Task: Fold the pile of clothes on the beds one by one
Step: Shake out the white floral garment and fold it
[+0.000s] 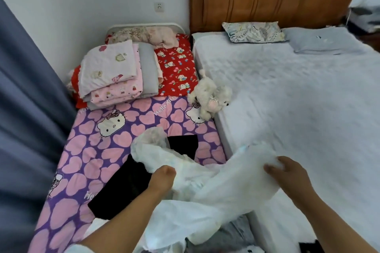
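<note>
Left hand (162, 176) curled into white garment (205, 187), gripping it. Right hand (287, 172) clutches its far edge, spread across gap between beds. Black garment (123, 189) underneath on heart-print bed (86, 144). Beyond, plush dog (209, 96), folded stack (115, 76).

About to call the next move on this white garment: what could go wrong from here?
1. The white garment drapes over the black clothes; lifting may drag them along.
2. The left hand holds a bunched part, so a fold may come out crooked.
3. The garment spans the gap between both beds; slack could sag in.
</note>
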A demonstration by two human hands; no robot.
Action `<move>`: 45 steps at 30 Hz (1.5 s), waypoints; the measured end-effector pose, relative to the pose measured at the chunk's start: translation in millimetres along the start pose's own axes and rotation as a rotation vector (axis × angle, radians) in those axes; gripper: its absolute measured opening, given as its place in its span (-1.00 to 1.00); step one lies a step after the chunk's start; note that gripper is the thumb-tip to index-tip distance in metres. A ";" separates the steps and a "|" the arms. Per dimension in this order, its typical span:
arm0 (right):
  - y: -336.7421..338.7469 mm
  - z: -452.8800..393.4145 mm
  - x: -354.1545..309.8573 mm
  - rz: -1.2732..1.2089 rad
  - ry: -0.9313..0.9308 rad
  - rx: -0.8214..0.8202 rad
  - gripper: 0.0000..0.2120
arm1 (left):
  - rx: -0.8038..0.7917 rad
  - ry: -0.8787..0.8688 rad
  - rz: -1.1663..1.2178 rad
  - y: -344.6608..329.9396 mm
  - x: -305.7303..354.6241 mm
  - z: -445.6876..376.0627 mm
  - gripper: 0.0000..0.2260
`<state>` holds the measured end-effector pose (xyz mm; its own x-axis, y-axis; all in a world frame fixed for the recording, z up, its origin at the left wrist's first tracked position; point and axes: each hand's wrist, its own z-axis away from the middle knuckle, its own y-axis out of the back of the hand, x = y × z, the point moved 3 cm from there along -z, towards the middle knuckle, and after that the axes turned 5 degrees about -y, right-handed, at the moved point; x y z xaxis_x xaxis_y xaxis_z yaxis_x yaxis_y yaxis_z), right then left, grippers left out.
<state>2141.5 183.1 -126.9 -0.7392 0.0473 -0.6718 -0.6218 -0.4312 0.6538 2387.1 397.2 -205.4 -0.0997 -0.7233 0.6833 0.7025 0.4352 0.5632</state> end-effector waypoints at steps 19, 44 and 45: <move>-300.4 -29.8 21.2 0.552 0.426 -0.597 -0.73 | 0.010 0.187 0.056 -66.3 -159.2 -65.6 -0.82; -275.7 -98.3 29.3 0.568 0.361 -0.112 -0.75 | 0.122 0.057 0.364 -54.7 -161.3 -115.0 -0.88; -262.7 -94.3 19.4 0.520 0.362 -0.091 -0.77 | 0.095 0.028 0.426 -46.5 -145.2 -110.1 -0.89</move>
<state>2314.9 212.3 -344.6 -0.7945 -0.4893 -0.3598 -0.1690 -0.3909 0.9048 2446.5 423.0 -381.9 0.2055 -0.4821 0.8517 0.6084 0.7446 0.2747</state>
